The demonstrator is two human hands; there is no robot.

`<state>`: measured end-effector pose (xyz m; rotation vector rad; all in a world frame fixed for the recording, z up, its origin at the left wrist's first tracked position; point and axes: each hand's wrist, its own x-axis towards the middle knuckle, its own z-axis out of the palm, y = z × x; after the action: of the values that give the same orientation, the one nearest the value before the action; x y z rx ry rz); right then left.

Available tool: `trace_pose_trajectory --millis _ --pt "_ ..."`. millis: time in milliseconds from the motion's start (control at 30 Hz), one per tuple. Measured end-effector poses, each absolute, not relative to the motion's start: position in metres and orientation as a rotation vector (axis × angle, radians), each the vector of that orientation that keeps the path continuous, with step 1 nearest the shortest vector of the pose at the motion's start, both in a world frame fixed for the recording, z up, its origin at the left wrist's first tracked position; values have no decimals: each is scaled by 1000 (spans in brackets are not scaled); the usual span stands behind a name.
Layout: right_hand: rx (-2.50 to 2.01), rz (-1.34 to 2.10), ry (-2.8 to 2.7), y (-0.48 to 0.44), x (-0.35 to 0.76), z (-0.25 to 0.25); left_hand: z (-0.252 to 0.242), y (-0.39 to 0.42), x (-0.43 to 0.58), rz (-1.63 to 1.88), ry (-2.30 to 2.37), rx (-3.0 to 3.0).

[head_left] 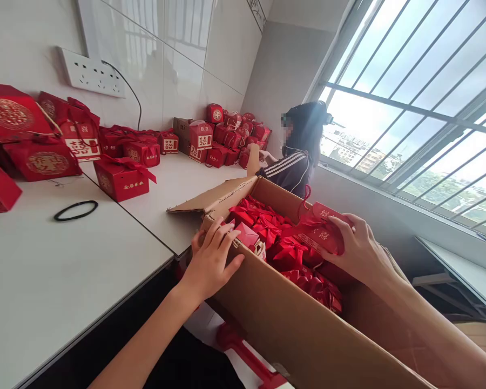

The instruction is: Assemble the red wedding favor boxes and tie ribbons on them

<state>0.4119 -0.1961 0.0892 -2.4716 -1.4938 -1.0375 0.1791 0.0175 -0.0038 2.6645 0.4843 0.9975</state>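
Observation:
A large open cardboard box (308,319) sits tilted in front of me, partly filled with red gift boxes (285,251) tied with ribbons. My left hand (210,259) grips its near left corner, fingers over the rim and thumb along the outer wall. Above the right part of the contents, my right hand (358,246) holds a red gift box (322,229) with gold characters, a ribbon and a red cord. The thumb and fingers are closed around its right end. Near my left fingertips, a pinkish-red carton (247,236) lies inside the cardboard box.
Several red boxes line the wall on the white table (65,281), one red box (123,177) standing nearer. A black loop (76,210) lies on the tabletop. Beyond the cardboard box, a person (295,156) reaches toward piled red boxes (235,132). A barred window is at right.

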Motion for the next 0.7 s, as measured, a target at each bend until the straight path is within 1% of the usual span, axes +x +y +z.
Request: trace_pose_trajectory --millis 167,233,333,433,533,700 --pt "-2792 -289 -962 -225 451 78 -5 18 181 1039 469 2677" --pt "-2834 -56 -938 -239 466 70 -6 18 182 1042 465 2681" --pt "-2794 178 -1034 -252 480 48 -7 19 183 1049 465 2682" --pt "-2733 241 -1083 -253 482 22 -7 19 184 1063 470 2680" --pt "-2657 182 -1073 -253 481 4 -7 18 184 1071 468 2674" --pt "-2463 206 -1079 -250 481 -3 -8 19 184 1058 448 2642"
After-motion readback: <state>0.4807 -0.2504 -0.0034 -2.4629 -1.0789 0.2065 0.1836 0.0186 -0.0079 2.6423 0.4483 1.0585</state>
